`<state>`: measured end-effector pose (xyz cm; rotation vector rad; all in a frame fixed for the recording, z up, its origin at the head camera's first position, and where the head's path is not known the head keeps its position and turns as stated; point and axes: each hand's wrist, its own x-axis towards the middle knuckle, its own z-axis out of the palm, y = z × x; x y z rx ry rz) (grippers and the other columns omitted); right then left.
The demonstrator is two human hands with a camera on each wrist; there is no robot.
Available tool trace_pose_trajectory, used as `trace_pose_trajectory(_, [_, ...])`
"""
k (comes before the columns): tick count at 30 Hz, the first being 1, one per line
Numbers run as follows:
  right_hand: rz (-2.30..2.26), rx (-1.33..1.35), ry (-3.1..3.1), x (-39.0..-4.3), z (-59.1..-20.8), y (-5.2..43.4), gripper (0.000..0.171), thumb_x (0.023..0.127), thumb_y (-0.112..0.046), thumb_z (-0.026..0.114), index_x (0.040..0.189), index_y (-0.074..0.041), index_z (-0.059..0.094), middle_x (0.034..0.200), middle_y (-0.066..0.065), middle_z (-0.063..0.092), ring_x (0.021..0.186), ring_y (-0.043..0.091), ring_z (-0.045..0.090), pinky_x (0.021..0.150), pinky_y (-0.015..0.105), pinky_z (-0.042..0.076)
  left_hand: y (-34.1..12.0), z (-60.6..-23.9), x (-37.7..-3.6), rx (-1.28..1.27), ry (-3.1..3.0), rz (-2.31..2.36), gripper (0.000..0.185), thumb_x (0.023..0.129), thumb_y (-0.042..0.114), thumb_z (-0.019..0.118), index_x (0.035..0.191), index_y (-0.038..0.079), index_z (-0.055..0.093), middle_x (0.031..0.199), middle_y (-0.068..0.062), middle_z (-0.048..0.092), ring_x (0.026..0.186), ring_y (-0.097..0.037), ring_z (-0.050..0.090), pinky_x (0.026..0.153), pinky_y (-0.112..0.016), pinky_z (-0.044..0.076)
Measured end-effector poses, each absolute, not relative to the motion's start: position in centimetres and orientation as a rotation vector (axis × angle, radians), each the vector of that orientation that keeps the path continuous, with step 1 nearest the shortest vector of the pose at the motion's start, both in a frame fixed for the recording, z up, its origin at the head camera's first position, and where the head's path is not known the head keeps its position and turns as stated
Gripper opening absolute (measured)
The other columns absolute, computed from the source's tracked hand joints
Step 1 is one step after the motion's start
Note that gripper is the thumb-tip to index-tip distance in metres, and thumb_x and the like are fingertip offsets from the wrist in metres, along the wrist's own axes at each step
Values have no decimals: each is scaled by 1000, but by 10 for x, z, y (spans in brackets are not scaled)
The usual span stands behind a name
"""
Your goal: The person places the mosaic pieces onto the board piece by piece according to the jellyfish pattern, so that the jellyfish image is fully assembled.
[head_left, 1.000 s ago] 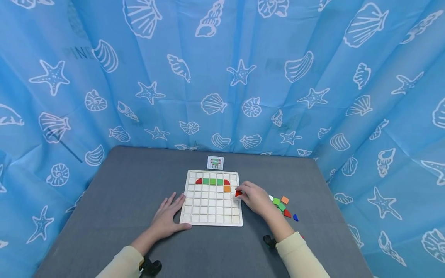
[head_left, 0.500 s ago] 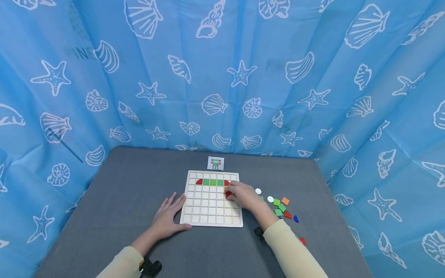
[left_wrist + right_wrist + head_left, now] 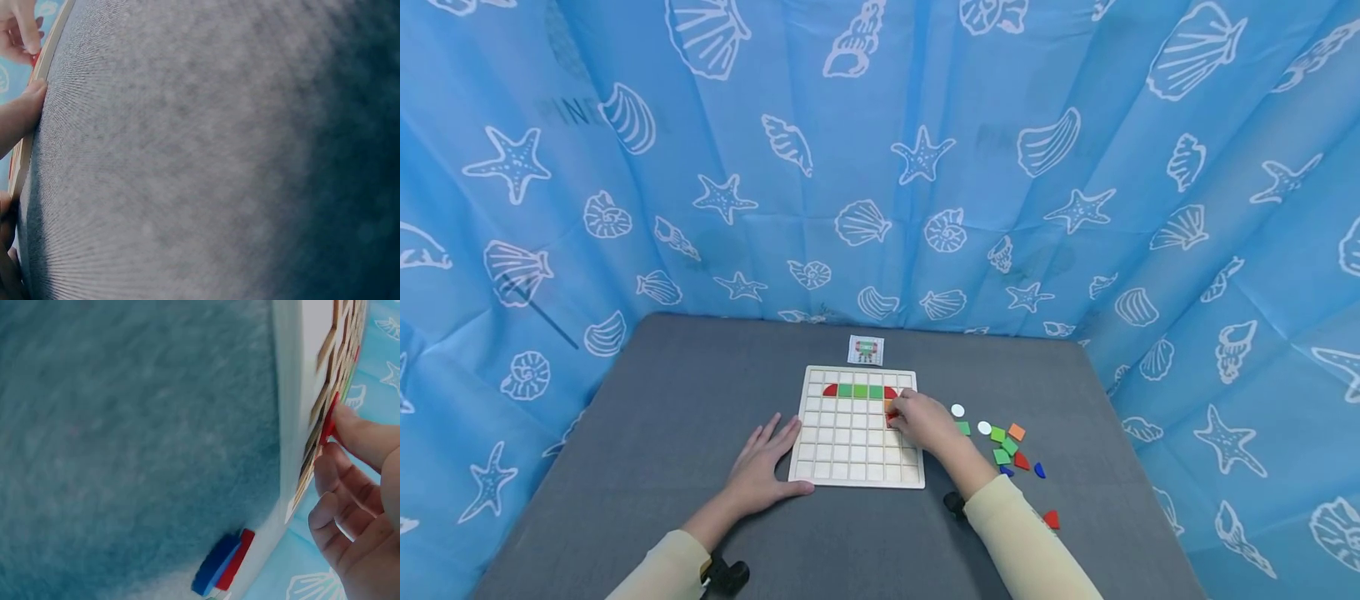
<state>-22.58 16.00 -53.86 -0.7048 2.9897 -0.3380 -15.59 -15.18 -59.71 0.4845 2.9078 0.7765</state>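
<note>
Red tile (image 3: 892, 419) is pinched by the right hand (image 3: 922, 422) over a grid board (image 3: 850, 450) cell for seating, while the flat, open left hand (image 3: 763, 471) steadies the board's edge.

- Your right hand (image 3: 921, 422) pinches a red piece (image 3: 891, 419) over the right side of the gridded wooden board (image 3: 857, 467), just below the orange tile (image 3: 888, 406).
- Your left hand (image 3: 763, 467) lies flat on the grey table (image 3: 662, 433), touching the board's near-left corner.
- Loose coloured pieces (image 3: 1007, 446) lie right of the board.
- A pattern card (image 3: 866, 350) lies behind it.
</note>
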Motion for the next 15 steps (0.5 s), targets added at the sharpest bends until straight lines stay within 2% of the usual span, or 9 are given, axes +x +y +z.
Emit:
trace_pose_trajectory(4, [-323,-648,3007,-224,-538,157,14,92,-21,76,105,-16,77,92,-2,65,76,13,59,73,33,54,-152,-596,-156,492,2904,782,115,73,79,69,159,14,31,166,-2,30,157,-34,13,124,-58,13])
trace_pose_trajectory(15, [-417,-671,3019,-215,-533,163,21,88,-19,80,107,-13,77,100,3,69,82,16,64,73,36,56,-153,-595,-155,487,2899,774,115,72,78,69,159,13,30,166,-2,29,157,-34,13,124,-57,13])
